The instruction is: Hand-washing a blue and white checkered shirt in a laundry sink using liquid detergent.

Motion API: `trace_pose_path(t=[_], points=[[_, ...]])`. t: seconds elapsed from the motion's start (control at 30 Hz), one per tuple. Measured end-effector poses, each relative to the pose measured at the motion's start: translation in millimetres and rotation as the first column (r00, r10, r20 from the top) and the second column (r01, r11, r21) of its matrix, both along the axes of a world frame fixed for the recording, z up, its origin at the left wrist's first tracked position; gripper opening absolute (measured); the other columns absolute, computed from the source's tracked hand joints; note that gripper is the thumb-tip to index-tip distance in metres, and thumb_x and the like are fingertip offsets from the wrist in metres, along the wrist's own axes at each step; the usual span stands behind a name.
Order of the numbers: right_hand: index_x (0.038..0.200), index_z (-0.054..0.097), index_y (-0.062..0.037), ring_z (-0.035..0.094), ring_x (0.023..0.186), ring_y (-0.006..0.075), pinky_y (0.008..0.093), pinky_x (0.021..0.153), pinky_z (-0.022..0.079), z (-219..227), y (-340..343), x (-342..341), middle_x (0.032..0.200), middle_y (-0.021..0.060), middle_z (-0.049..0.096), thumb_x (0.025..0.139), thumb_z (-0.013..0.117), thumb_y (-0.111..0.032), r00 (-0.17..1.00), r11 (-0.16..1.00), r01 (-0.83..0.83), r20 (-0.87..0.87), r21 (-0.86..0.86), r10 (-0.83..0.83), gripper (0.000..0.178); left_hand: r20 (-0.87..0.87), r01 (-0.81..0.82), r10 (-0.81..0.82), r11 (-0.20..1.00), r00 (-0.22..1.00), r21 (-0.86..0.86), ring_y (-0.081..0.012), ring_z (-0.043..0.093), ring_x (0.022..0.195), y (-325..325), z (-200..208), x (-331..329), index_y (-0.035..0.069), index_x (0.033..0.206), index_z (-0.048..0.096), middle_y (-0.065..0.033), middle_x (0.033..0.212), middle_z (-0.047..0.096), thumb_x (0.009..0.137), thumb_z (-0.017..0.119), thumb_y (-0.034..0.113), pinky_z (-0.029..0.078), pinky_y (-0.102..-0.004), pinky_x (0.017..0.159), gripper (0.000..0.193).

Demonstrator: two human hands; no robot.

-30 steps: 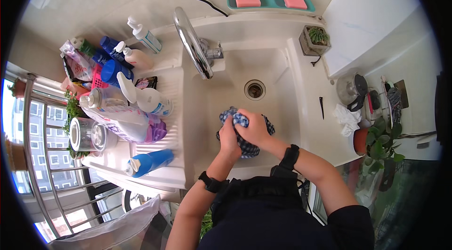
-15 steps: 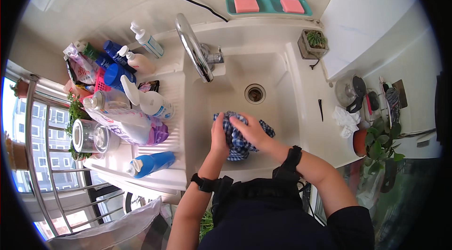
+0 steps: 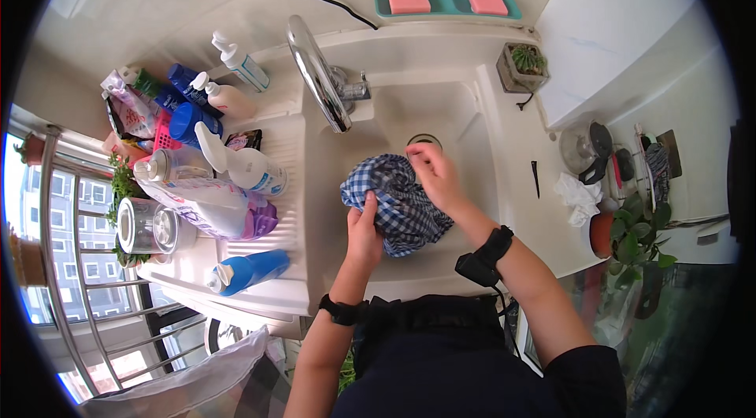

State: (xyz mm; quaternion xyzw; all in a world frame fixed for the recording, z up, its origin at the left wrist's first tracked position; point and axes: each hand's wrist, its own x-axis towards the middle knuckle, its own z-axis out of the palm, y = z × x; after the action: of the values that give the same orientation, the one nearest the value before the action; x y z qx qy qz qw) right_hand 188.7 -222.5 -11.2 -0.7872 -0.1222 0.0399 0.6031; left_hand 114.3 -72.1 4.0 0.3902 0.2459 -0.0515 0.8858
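Observation:
A blue-and-white checked cloth (image 3: 394, 209) is spread loosely in rumpled folds over the sink basin (image 3: 472, 245). My left hand (image 3: 365, 238) grips its near left side, with the thumb on top and the other fingers hidden beneath. At the cloth's far right edge, my right hand (image 3: 433, 174) has its fingers bent and drawn together, seemingly pinching that edge; the exact contact is hard to see. Behind my right fingertips lies the drain (image 3: 425, 139), partly covered. The chrome faucet (image 3: 319, 75) arches over the basin's far left, apart from both hands.
Left of the basin, the ribbed drainboard holds a blue bottle (image 3: 248, 271), a white spray bottle (image 3: 256, 170), a purple-and-white bag (image 3: 209, 205) and several other bottles. To the right are a potted cactus (image 3: 524, 67) and crumpled white tissue (image 3: 579, 199). Pink soaps (image 3: 409, 0) sit in a wall dish.
The cloth was bunched between both hands and is now opened out wider. My right hand has moved up and away from my left, toward the drain. The view has shifted slightly.

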Motion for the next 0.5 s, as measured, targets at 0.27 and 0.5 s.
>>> trace_pose_path(t=[0.27,0.5], points=[[0.133,0.017,-0.0069,0.032,0.122,0.0307,0.0377,0.098,0.029,-93.4,-33.8,-53.1,0.132,0.0173,0.032,0.059,0.071,-0.028,0.803,0.570,-0.586,-0.508,-0.576,0.311,0.094,-0.002,-0.024,0.024,0.975,1.000,-0.220,-0.0231,0.048,0.105,19.9,21.6,4.5,0.001,0.116,0.043,-0.0108,0.116,0.050,0.090,0.042,0.033,0.037,-0.0355,0.092,0.041],[0.133,0.020,-0.0063,0.039,0.116,0.0305,0.0344,0.094,0.034,-155.5,-20.2,-69.7,0.126,0.0174,0.039,0.065,0.069,-0.030,0.822,0.946,-0.286,-0.547,-0.151,0.161,0.088,-0.009,-0.004,0.001,0.951,1.000,-0.310,-0.0244,0.046,0.109,13.9,36.4,1.5,0.003,0.120,0.042,-0.0096,0.120,0.048,0.089,0.041,0.037,0.034,-0.0370,0.094,0.046]])
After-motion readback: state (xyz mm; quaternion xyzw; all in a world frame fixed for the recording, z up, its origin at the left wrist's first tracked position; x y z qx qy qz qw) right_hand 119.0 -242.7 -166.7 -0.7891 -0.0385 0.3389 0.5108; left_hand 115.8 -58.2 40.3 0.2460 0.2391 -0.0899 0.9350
